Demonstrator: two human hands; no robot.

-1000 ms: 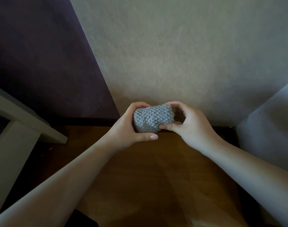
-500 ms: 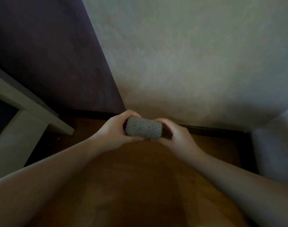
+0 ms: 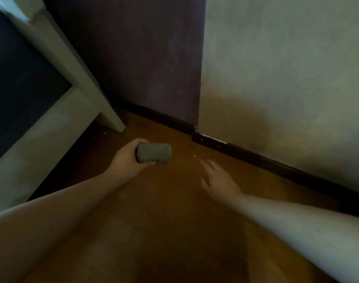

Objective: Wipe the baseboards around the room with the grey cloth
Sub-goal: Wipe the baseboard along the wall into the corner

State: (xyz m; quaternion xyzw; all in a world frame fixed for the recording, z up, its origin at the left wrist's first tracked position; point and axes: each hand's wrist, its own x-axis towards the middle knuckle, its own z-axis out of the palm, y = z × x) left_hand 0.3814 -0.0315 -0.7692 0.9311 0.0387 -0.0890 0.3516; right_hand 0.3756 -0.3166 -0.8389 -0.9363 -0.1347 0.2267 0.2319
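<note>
Released by the right hand point(image 3: 219, 178), grey cloth point(image 3: 154, 153) stays gripped in left hand point(image 3: 127, 160).

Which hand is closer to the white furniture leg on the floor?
Left. The left hand, gripping the grey cloth, is just in front of the white furniture leg; the open right hand is farther right, nearer the baseboard.

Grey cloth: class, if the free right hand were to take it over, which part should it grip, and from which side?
Probably the bare right end of the grey cloth, approached from the right: the left hand wraps its left end, and the roll lies sideways, facing the right hand.
</note>
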